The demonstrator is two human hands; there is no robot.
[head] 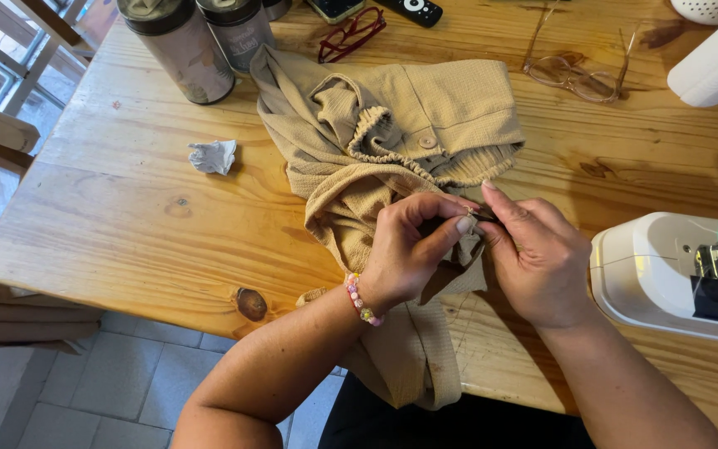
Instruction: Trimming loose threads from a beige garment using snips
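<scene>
A beige textured garment point(392, 158) lies crumpled on the wooden bench point(126, 224), one end draping over the near edge. The left hand point(409, 249) and right hand point(538, 262) meet at a fold near its middle, fingertips pinched together on the cloth and on something small and dark that I cannot make out. A thin thread runs from the right hand toward the white sewing machine point(675, 278).

The fabric looks soft, light and limp; it likely bunches and slides easily, so pinching close beside the worked spot seems the surest hold.

Counted: one garment, one visible button point(427, 142), two pairs of glasses — red point(351, 33), clear point(579, 75) — two dark-lidded tins point(184, 46), one crumpled paper scrap point(213, 156), one beaded bracelet point(361, 301).
</scene>
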